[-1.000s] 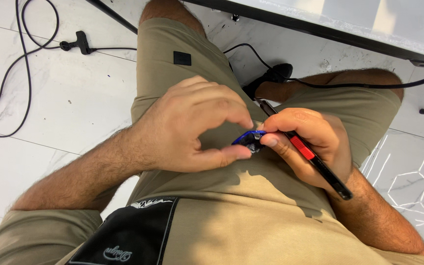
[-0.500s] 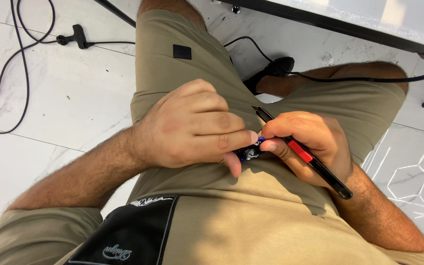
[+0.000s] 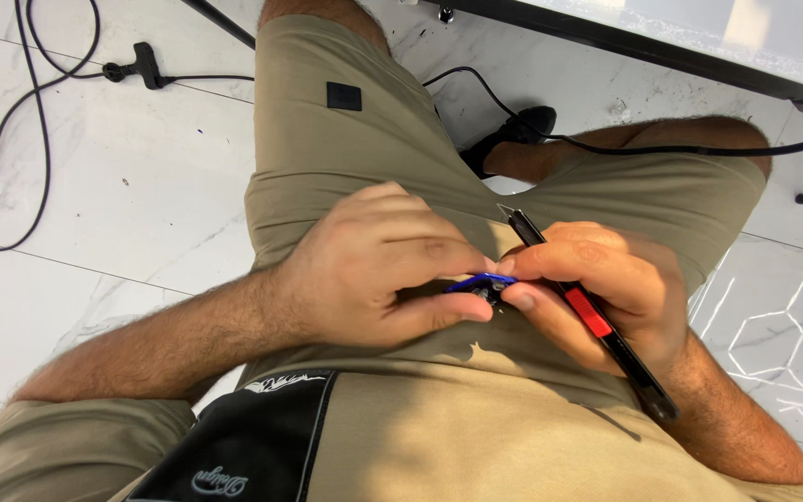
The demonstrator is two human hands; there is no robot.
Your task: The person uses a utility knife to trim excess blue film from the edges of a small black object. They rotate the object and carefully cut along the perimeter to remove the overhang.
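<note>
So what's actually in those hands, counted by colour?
Blue: 1, a small blue piece pinched between left hand and right hand.
Black with red slider: 1, a utility knife in the right hand.
Total: 2

Khaki shorts (image 3: 401, 149) with a small black patch (image 3: 344, 96). A small blue piece (image 3: 481, 282) sits between the hands. The utility knife (image 3: 597, 316) is black with a red slider. Floor (image 3: 123, 177) — white marble, grey-veined — crossed by black cables (image 3: 39, 112).
</note>
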